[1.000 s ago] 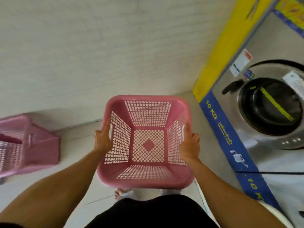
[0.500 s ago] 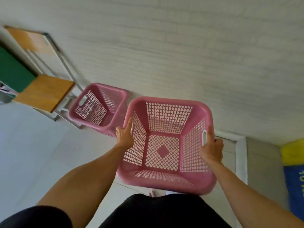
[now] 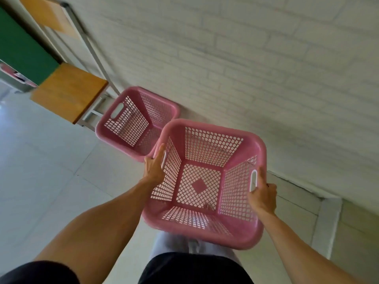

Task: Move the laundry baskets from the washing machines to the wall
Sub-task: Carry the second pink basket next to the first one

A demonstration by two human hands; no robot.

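I carry an empty pink laundry basket (image 3: 242, 235) with lattice walls, held above the floor in the middle of the view. My left hand (image 3: 154, 163) grips its left handle and my right hand (image 3: 262, 194) grips its right handle. A second pink laundry basket (image 3: 106, 132), also empty, stands on the floor against the white brick wall (image 3: 256, 64), just left of and behind the one I hold. The rims of the two overlap in the view.
A chair with a wooden seat (image 3: 67, 92) and metal frame stands left of the floor basket, against the wall. A green panel (image 3: 18, 52) fills the far left. Pale floor tiles (image 3: 41, 171) stretch to the left. A raised white ledge (image 3: 326, 220) runs along the wall at the right.
The view has swung left, away from the washing machine, which is out of sight now. The basket I hold has come closer to the wall and to the basket on the floor.
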